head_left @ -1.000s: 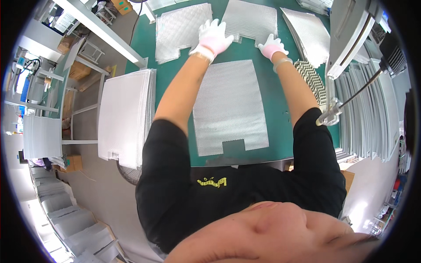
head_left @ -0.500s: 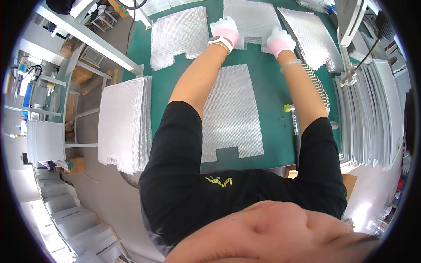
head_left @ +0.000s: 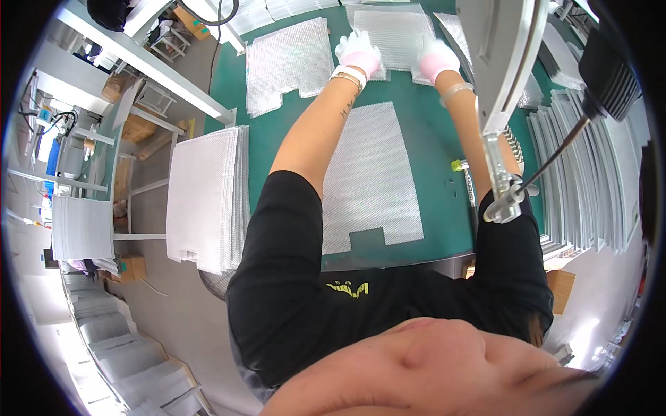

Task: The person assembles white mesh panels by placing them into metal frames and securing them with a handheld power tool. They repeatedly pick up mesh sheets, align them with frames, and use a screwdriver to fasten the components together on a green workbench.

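My left hand (head_left: 359,54), in a white glove with a pink cuff, grips the left edge of a silvery mesh sheet (head_left: 393,41) on the far side of the green table. At that sheet's right edge my right hand (head_left: 437,59), gloved alike, is closed on it; the fingertips are partly hidden. Other sheets show under it, slightly out of line. Nearer me, a notched mesh sheet (head_left: 371,180) lies flat between my forearms. Another mesh sheet (head_left: 288,66) lies left of my left hand.
A metal arm with a clear clamp (head_left: 504,201) crosses in front of my right arm. Stacked sheets stand at the left (head_left: 205,197) and right (head_left: 579,173) table edges. A slim tool with a yellow-green end (head_left: 460,166) lies beside my right forearm.
The sheet between my hands has shifted against those under it, uncovering their edges. My hands have moved slightly. The whole view has shifted, and the metal arm looks larger and further left.
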`<state>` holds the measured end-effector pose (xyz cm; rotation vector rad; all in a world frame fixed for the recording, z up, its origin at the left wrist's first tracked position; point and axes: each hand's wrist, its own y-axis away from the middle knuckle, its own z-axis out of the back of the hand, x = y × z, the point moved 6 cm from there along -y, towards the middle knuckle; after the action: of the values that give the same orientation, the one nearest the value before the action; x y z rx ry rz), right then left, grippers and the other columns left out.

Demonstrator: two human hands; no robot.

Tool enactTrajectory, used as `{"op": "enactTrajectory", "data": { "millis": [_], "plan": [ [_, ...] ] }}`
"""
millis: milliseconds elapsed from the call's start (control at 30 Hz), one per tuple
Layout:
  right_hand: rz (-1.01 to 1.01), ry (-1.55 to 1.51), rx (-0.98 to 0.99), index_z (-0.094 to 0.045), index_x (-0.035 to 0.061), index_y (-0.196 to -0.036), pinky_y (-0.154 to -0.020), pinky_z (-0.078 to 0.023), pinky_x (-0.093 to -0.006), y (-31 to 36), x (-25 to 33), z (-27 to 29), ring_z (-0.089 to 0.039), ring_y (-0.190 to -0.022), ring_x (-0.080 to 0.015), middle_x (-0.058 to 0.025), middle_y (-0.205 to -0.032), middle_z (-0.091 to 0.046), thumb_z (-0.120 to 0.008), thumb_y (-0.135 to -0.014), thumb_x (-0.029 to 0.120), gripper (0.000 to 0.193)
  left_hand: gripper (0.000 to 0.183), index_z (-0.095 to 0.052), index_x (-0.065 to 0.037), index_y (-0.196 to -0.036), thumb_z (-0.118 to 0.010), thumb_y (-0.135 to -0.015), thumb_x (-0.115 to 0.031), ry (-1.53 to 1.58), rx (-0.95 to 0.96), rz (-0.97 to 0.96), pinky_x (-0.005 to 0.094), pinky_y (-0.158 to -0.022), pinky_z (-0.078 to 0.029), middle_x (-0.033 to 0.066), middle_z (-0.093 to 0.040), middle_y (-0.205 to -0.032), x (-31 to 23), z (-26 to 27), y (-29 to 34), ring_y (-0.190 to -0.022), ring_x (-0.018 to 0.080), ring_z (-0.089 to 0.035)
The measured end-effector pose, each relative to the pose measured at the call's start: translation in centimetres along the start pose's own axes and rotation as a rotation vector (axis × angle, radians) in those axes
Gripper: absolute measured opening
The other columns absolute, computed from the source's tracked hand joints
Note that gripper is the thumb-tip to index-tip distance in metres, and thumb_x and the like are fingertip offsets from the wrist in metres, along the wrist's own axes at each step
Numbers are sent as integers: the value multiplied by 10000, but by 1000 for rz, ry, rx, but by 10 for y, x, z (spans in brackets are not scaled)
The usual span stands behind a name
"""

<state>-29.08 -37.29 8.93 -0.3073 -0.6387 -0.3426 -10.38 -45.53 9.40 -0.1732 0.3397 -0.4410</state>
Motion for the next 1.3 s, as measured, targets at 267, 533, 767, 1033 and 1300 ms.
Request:
{"op": "enactTrajectory", "data": {
  "millis": [267, 533, 767, 1033, 1300],
  "plan": [
    [349, -1034, -139, -392, 53, -1480, -942, -512, -317, -40, -39, 40, -594, -1135, -189, -132, -1346, -562, -656, -914, 148, 632, 907, -85, -11, -1562, -602, -823, 86, 1784, -289, 52, 420, -1016, -496, 238, -420, -1476, 62, 16, 7, -1284, 371, -514],
    [155, -362, -194, -349, -10, -1491, -859, -529, -341, -15, -30, 50, -655, -1012, -227, -182, -1148, -686, -708, -833, 193, 776, 499, -411, 48, -1395, -604, -947, -57, 1551, 163, 216, 453, -1020, -508, 216, -554, -1312, 64, 11, 17, -1131, 338, -614],
    [223, -454, -149, -359, -12, -1489, -792, -538, -294, 29, -2, 63, -668, -869, -179, -164, -1099, -690, -647, -837, 90, 721, 260, -607, 32, -1164, -599, -937, -94, 1223, -82, 128, 295, -863, -522, 129, -689, -1096, 57, 42, 45, -991, 198, -664],
    [535, -211, -47, -517, 83, -1415, -684, -493, -271, 251, 85, 103, -547, -699, -160, -77, -957, -588, -637, -842, 20, 589, 280, -509, 21, -1236, -545, -959, -2, 894, -337, 136, 241, -728, -526, 90, -653, -1044, 58, 138, 289, -796, 105, -620],
    [184, -171, 177, -569, 37, -1316, -666, -495, -307, 364, 54, 42, -544, -688, -202, -110, -983, -577, -717, -814, 107, 528, 583, -502, 12, -1308, -745, -845, -247, 395, -126, 358, 290, -645, -501, 94, -642, -919, 60, 108, 421, -652, 143, -560]
  ]
}}
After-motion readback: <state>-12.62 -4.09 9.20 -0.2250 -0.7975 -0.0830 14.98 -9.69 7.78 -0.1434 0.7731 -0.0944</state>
